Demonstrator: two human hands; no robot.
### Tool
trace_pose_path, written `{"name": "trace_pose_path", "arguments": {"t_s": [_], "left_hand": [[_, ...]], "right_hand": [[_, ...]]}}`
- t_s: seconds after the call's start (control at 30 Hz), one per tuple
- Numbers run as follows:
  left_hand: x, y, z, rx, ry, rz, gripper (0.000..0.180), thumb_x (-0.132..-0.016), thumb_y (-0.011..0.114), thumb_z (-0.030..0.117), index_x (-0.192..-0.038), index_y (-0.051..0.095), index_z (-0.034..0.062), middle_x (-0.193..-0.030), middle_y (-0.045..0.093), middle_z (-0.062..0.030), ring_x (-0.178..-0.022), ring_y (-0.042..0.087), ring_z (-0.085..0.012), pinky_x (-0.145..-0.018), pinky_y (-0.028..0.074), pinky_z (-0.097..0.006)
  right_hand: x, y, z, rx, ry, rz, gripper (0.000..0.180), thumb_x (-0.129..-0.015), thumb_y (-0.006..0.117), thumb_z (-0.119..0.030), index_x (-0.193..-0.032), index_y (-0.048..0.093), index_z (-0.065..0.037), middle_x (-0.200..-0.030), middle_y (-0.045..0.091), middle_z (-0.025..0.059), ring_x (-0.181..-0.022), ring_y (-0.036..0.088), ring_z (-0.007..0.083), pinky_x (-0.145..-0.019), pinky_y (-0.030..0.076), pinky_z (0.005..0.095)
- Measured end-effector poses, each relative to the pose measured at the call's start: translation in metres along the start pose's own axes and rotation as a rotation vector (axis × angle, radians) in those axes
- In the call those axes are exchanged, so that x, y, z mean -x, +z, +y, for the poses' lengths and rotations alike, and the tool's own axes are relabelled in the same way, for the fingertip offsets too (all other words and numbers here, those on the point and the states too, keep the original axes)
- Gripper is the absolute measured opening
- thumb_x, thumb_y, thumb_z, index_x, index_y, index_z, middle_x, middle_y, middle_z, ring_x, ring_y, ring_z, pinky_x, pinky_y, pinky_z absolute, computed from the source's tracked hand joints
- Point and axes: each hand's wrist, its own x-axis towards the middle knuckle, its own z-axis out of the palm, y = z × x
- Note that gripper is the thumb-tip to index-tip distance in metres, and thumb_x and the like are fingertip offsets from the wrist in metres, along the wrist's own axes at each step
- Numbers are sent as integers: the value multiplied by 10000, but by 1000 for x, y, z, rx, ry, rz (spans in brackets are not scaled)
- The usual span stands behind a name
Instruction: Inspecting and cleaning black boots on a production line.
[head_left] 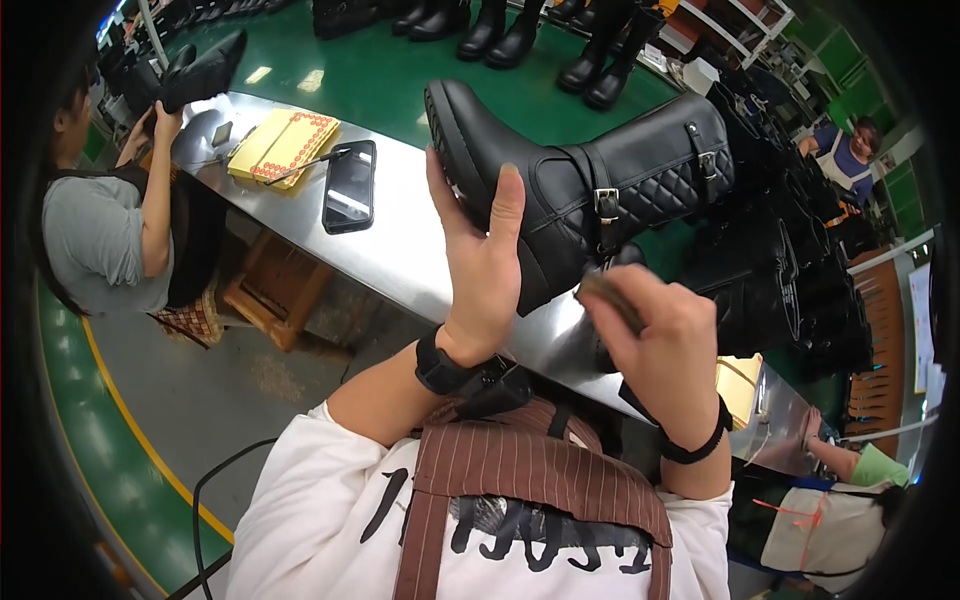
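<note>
A black boot with buckled straps and a quilted panel is held up on its side, toe to the upper left and shaft to the right. My left hand grips it at the sole in front of the heel, thumb raised and fingers behind the sole. Close to the heel and ankle strap, my right hand is closed on a small brown block. Motion blurs this block, so its exact kind is unclear. Whether it touches the boot I cannot tell. Black bands circle both my wrists.
A metal worktable bears a black phone and a yellow paper stack. Black boots stand across the green surface, with more crowded at right. A co-worker handles a boot at left; others are at right.
</note>
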Motion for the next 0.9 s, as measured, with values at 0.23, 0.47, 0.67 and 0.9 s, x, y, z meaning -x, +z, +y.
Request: {"name": "trace_pose_path", "arguments": {"t_s": [0.23, 0.47, 0.67, 0.9], "left_hand": [[0, 1, -4, 47, -164, 2, 819, -965, 602, 320, -1492, 73, -16, -1338, 442, -158, -1152, 475, -189, -1017, 367, -293], [-14, -6, -5, -5, -17, 25, 797, -968, 587, 363, -1492, 104, 6, -1310, 471, -135, -1134, 483, -189, -996, 381, -292], [-7, -6, -4, -19, -109, 6, 812, -962, 600, 354, -1494, 100, -3, -1309, 477, -133, -1127, 489, -184, -984, 394, -288], [-12, -8, -5, -8, -155, -37, 824, -952, 622, 328, -1497, 99, -2, -1314, 479, -133, -1144, 490, -179, -982, 406, -286]], "right_hand": [[3, 16, 10, -14, -70, 48, 157, -810, 716, -154, -787, 577, -85, -622, 576, 98, -529, 558, 295, -513, 430, 373], [1, 10, 18, -132, 87, 262, 177, -773, 770, -134, -900, 665, -69, -725, 657, 100, -562, 602, 284, -526, 462, 359], [-5, 19, 15, -95, -63, 101, 170, -780, 753, -163, -890, 649, -86, -666, 631, 93, -530, 574, 297, -514, 445, 359], [-12, 12, 18, -130, 12, 278, 196, -781, 764, -155, -922, 654, -77, -770, 670, 68, -567, 582, 273, -541, 447, 348]]}}
